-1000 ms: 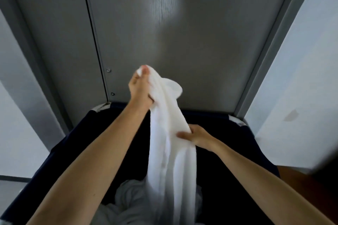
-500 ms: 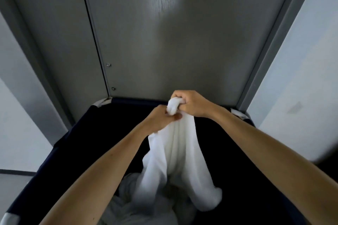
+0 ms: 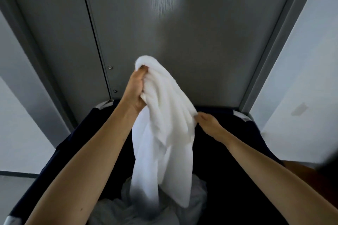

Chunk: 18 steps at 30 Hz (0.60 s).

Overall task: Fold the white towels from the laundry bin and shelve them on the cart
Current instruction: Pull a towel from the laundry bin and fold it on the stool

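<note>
A white towel (image 3: 164, 133) hangs bunched above the dark navy laundry bin (image 3: 256, 144). My left hand (image 3: 136, 89) grips its top, held up in front of the grey door. Lower and to the right, my right hand (image 3: 207, 122) pinches the towel's right edge. The towel's lower end dangles into the bin over more white towels (image 3: 139, 208) heaped at the bottom. The cart is out of view.
A grey door (image 3: 182, 42) with a metal frame rises just behind the bin. Pale walls (image 3: 301, 78) flank it on both sides. A strip of brown floor (image 3: 300, 171) shows at the lower right.
Half a second ago both hands held the towel's top together low over the bin. My left hand has since lifted it higher, and my right hand has slid down to the right edge.
</note>
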Available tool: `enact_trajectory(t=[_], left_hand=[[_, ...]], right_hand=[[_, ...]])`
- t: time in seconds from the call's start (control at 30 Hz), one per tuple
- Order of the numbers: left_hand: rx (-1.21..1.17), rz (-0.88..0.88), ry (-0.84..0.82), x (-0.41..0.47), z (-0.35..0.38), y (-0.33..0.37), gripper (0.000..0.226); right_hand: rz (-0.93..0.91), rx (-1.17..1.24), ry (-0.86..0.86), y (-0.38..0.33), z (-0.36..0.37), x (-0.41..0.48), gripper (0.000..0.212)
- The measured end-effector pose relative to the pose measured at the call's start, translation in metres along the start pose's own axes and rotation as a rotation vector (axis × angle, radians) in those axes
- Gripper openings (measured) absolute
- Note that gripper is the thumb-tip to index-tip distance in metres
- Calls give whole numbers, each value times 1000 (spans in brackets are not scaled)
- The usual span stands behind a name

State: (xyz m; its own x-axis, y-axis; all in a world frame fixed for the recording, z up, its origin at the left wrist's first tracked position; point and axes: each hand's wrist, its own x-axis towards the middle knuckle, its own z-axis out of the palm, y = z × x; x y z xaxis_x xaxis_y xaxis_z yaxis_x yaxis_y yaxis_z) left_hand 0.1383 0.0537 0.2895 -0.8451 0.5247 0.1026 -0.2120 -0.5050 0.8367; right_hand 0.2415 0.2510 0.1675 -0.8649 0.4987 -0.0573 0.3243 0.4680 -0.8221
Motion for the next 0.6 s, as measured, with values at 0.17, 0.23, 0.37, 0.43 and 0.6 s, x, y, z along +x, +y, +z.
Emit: enact_trajectory(t=[0.17,0.23,0.37,0.43,0.6], left_hand=[[700,-1,322,13,-57,-22,45],[845,19,183,3,-58,-44,63],[975,-83,-174,-11,-34,-74,39],[1085,-138,-171,-16,-29,-76,7],[697,56,22,-16,-23,-64,29]], right_hand=[[-125,42,303,-43,-36,12,25],[-291,-117,137,-72,-36,7,21],[-534,-386,-156,-106,1,-7,20],[-522,-281,-159,-101,10,-11,22],[-407,69,-96,-75,11,-16,17]])
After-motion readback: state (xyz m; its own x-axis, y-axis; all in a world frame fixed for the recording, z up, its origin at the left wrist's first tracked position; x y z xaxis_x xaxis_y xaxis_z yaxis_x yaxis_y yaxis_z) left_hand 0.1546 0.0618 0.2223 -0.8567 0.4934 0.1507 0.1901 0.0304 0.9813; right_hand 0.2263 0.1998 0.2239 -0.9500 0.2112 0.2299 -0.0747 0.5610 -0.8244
